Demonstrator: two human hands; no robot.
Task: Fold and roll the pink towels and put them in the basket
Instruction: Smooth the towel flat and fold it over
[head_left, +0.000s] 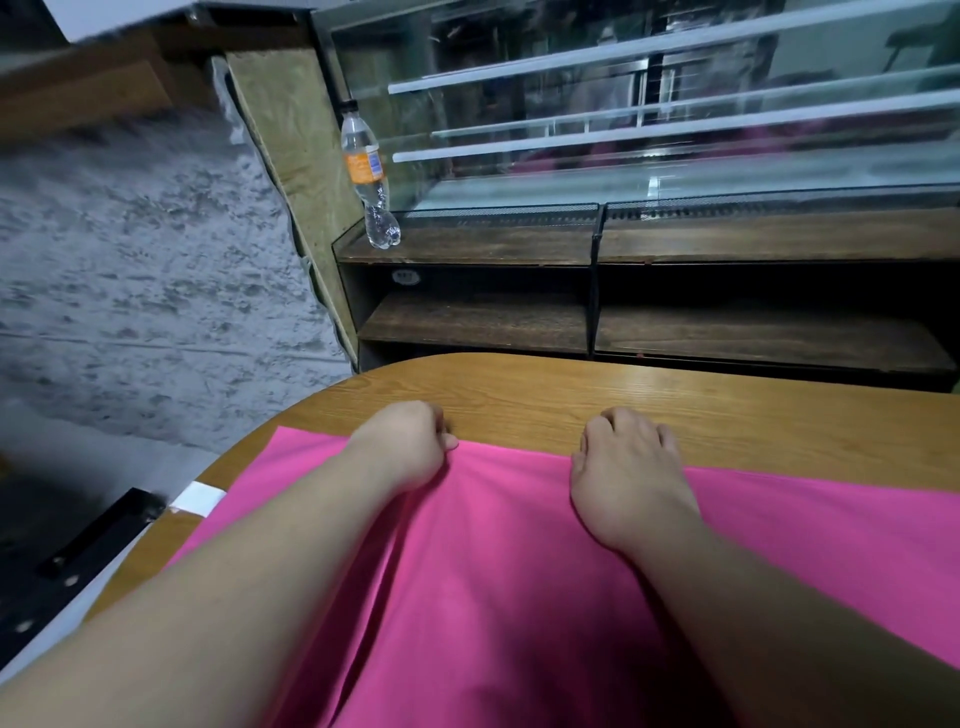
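Barely begun: the pink towel (493, 571) lies unfolded on the counter (727, 410). The left hand (410, 447) and right hand (623, 467) grip its far edge with curled fingers. No basket is in sight.

Shop; glass display case (649, 119) with shelves

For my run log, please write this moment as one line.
left grip: holds far edge of pink towel on table | right grip: same edge | basket: not in view
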